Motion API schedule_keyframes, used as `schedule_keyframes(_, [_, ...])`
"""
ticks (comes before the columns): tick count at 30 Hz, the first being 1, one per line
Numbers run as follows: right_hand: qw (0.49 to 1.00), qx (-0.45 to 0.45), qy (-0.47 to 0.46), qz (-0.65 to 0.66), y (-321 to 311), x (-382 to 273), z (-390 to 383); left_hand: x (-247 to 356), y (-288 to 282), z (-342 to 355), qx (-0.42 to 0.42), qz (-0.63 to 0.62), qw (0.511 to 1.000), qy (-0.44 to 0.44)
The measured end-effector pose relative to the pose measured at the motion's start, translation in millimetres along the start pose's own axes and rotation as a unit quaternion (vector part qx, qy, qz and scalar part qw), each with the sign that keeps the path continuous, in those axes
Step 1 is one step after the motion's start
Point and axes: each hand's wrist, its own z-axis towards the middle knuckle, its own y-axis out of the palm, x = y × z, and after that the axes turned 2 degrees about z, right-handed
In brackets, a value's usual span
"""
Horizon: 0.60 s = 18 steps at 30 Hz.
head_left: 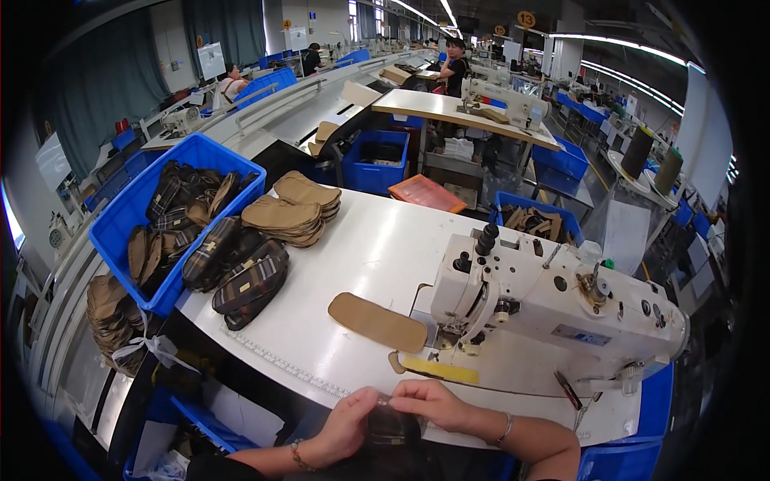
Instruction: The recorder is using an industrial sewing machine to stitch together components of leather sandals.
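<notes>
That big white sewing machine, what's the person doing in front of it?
A person sits at the white sewing machine, both hands at the table's near edge. The left hand and right hand together hold a small dark plaid piece. A tan sole-shaped piece lies by the machine. More plaid pieces fill the blue bin.

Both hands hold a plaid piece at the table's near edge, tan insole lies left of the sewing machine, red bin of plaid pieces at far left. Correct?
Not quite: the bin is blue, not red, as the head view shows. The rest holds: both hands, left and right, hold the plaid piece, and the tan insole lies left of the sewing machine.
</notes>
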Motion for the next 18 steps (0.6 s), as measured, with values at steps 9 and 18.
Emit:
schedule_keyframes(9, [0.998,-0.028,0.041,-0.024,-3,2,-1,-7,7,-1,0.052,0.07,0.986,0.143])
schedule_keyframes(18, [0.997,-0.064,-0.037,0.037,-2,7,-1,8,-13,-6,0.013,0.398,0.902,0.166])
